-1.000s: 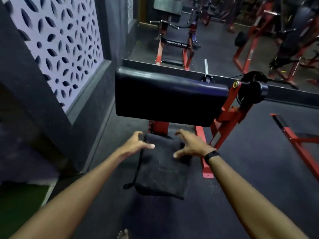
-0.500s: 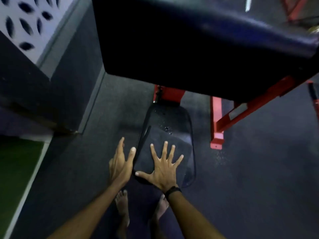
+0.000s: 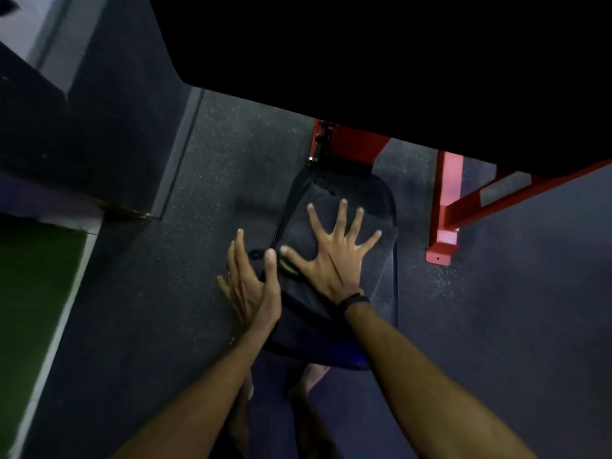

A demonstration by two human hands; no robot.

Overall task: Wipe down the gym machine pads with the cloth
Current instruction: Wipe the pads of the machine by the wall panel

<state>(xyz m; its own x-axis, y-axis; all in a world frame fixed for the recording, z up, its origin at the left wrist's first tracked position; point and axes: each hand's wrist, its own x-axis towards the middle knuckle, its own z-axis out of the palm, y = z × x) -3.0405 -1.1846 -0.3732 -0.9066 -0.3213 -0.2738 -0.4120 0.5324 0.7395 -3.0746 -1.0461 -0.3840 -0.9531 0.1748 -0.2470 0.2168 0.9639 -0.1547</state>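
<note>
A small black seat pad (image 3: 384, 303) sits low on the red machine frame, with a dark grey cloth (image 3: 298, 223) spread over it. My right hand (image 3: 331, 256) lies flat on the cloth, fingers spread wide, and presses it onto the seat. At the seat's left edge is my left hand (image 3: 251, 286), fingers straight and thumb touching the cloth's near left corner. The big black upper pad (image 3: 397, 61) hangs close overhead and fills the top of the view.
Red frame legs (image 3: 447, 207) stand on the speckled dark floor to the right of the seat. A dark wall (image 3: 116, 94) runs along the left, with green matting (image 3: 29, 293) at the lower left. My bare feet (image 3: 311, 376) show under the seat's near end.
The view has dropped lower and closer under the big pad. My right hand has slid forward along the seat with the cloth; my left hand stays at the seat's left edge.
</note>
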